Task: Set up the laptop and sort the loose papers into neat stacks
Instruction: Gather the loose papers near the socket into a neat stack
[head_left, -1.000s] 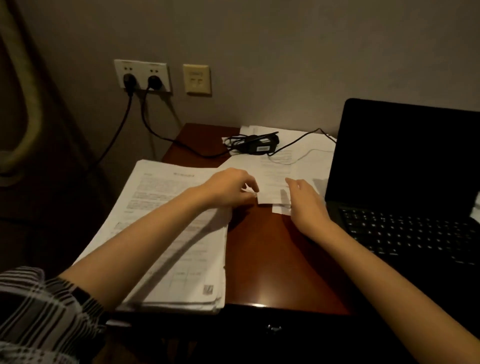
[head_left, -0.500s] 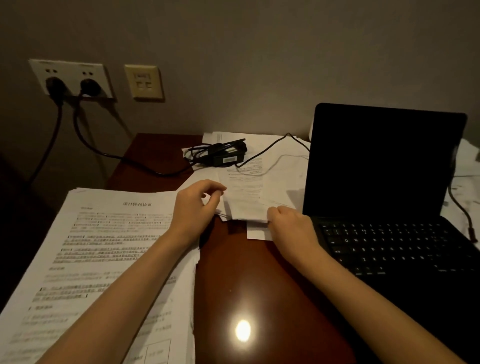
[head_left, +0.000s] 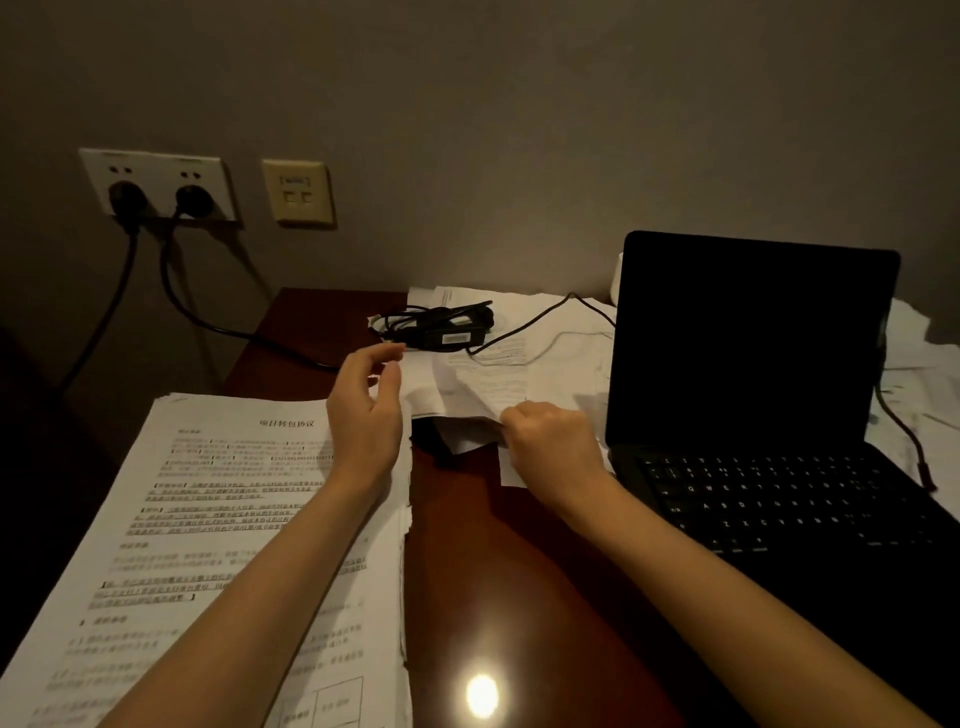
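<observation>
Right hand (head_left: 553, 441) pinches loose paper (head_left: 488, 384) beside laptop (head_left: 753, 389); left hand (head_left: 366, 410) spread, empty, over stack (head_left: 208, 519) on bench (head_left: 519, 597).

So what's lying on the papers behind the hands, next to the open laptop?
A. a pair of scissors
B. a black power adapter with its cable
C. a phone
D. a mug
B: a black power adapter with a white label and coiled cable lies on the papers, left of the laptop screen.
</observation>
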